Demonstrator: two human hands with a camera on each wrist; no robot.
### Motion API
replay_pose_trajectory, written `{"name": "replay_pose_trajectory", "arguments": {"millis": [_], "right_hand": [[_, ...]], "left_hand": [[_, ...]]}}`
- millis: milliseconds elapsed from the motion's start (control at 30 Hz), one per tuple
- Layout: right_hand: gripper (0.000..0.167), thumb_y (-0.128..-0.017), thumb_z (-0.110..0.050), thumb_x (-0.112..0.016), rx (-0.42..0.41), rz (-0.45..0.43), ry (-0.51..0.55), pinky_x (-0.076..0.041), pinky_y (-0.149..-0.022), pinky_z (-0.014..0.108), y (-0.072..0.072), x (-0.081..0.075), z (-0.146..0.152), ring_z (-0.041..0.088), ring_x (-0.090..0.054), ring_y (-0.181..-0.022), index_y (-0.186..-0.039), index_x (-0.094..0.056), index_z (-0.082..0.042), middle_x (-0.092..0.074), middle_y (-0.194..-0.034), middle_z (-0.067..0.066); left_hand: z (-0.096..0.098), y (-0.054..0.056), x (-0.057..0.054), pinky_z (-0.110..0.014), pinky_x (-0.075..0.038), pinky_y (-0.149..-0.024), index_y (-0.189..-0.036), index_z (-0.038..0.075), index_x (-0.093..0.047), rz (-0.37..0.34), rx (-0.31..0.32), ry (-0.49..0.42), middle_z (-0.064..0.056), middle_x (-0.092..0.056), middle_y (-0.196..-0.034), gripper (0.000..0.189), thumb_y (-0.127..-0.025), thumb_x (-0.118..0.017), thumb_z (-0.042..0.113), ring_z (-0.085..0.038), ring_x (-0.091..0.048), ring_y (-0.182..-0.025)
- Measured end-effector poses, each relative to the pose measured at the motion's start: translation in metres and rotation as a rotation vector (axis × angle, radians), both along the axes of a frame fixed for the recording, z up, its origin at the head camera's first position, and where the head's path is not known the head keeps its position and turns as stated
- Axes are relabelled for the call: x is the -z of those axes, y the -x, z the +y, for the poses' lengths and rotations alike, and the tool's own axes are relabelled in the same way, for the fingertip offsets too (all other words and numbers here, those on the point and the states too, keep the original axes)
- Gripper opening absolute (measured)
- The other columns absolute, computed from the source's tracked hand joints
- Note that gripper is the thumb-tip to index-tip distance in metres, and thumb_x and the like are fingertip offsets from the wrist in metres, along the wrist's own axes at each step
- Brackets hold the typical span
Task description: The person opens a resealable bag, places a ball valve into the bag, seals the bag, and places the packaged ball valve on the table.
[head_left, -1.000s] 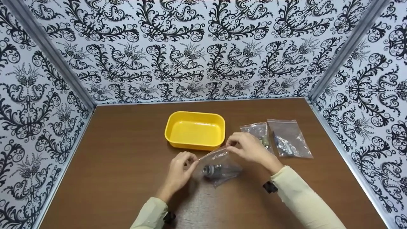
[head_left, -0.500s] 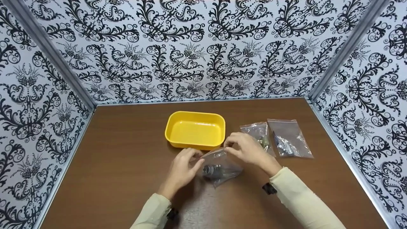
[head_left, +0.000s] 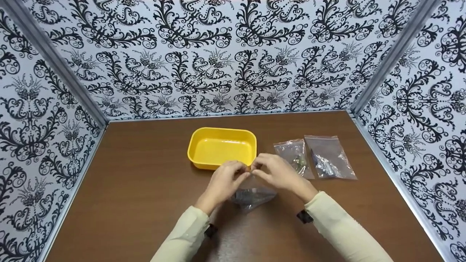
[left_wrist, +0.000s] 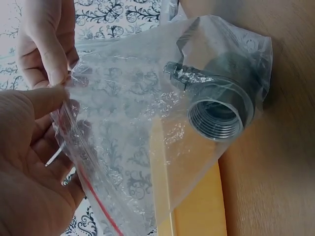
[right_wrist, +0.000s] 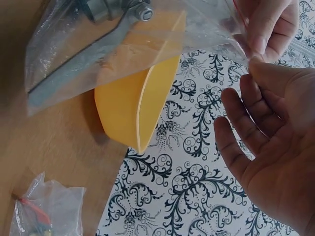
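Observation:
A clear zip bag [left_wrist: 123, 98] with a red line along its seal hangs between my hands, just in front of the yellow tray [head_left: 222, 166]. Inside lies a grey metal valve [left_wrist: 224, 91] with a threaded opening; its long lever handle [right_wrist: 81, 61] shows in the right wrist view. My left hand [head_left: 222, 183] pinches the bag's top edge between thumb and fingers. Close beside it, my right hand [head_left: 282, 176] pinches the same edge near a corner, its other fingers loosely bent in the right wrist view.
Two more clear bags lie right of the tray: one with small green and metallic parts [head_left: 299, 163], the other with silvery pieces [head_left: 328, 167]. The brown table [head_left: 138, 174] is bordered by patterned walls [head_left: 204, 72] at the back and sides.
My left hand has slid rightward and up along the bag's top edge until it is close to my right hand. The right hand has shifted only slightly left.

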State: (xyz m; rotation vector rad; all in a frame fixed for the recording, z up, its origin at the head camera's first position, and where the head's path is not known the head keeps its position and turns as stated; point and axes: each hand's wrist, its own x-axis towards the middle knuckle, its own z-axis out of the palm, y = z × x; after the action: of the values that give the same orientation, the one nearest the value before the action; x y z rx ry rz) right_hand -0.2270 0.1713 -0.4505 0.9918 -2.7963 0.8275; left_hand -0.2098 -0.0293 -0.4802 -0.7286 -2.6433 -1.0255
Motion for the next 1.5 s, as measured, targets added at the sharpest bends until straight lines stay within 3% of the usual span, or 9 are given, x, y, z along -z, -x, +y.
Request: {"name": "replay_pose_trajectory", "arguments": {"millis": [233,500,967,1233,1500], "right_hand": [[0.007,-0.090,-0.023,-0.069,-0.014,0.021,0.049,-0.054,-0.077,0.036,0.0002,0.0023,-0.0007,0.013,-0.064,-0.083,-0.091,-0.068,-0.016,-0.067,-0.089,-0.003],[0.009,-0.091,-0.024,-0.068,-0.023,0.024,0.042,-0.054,-0.079,0.034,0.0002,0.0026,-0.0018,0.012,-0.064,-0.085,-0.093,-0.068,-0.015,-0.068,-0.092,-0.003],[0.007,-0.090,-0.022,-0.070,-0.011,0.053,0.068,-0.054,-0.078,0.031,-0.0002,0.0054,-0.0043,0.010,-0.063,-0.084,-0.092,-0.069,-0.015,-0.068,-0.090,-0.003],[0.006,-0.088,-0.022,-0.070,0.031,0.083,0.050,-0.052,-0.072,0.029,0.0005,0.0094,-0.0034,0.013,-0.064,-0.080,-0.088,-0.066,-0.018,-0.064,-0.086,-0.006],[0.006,-0.089,-0.022,-0.069,0.036,0.078,0.031,-0.052,-0.074,0.031,0.0000,0.0081,-0.0054,0.012,-0.062,-0.083,-0.090,-0.066,-0.017,-0.064,-0.088,-0.005]], "left_hand": [[0.0002,-0.0001,0.0006,-0.030,-0.051,-0.076,-0.092,0.016,-0.069,0.068,0.006,-0.002,0.004,-0.068,-0.087,0.009,-0.091,-0.069,0.025,-0.012,-0.060,-0.082],[-0.0007,0.0000,0.0019,-0.031,-0.051,-0.076,-0.093,0.015,-0.068,0.116,0.025,0.003,0.003,-0.068,-0.087,0.010,-0.092,-0.067,0.025,-0.013,-0.061,-0.082],[-0.0002,-0.0027,0.0076,-0.030,-0.052,-0.076,-0.094,0.016,-0.068,0.109,-0.028,-0.011,0.004,-0.068,-0.089,0.012,-0.093,-0.065,0.028,-0.012,-0.062,-0.084],[-0.0026,-0.0023,0.0053,-0.029,-0.051,-0.074,-0.092,0.016,-0.066,-0.011,-0.049,-0.031,0.004,-0.065,-0.086,0.011,-0.092,-0.067,0.027,-0.010,-0.058,-0.079],[-0.0036,-0.0042,0.0065,-0.032,-0.051,-0.076,-0.094,0.014,-0.063,0.035,-0.034,0.021,0.001,-0.064,-0.087,0.012,-0.095,-0.062,0.026,-0.014,-0.059,-0.083]]}}
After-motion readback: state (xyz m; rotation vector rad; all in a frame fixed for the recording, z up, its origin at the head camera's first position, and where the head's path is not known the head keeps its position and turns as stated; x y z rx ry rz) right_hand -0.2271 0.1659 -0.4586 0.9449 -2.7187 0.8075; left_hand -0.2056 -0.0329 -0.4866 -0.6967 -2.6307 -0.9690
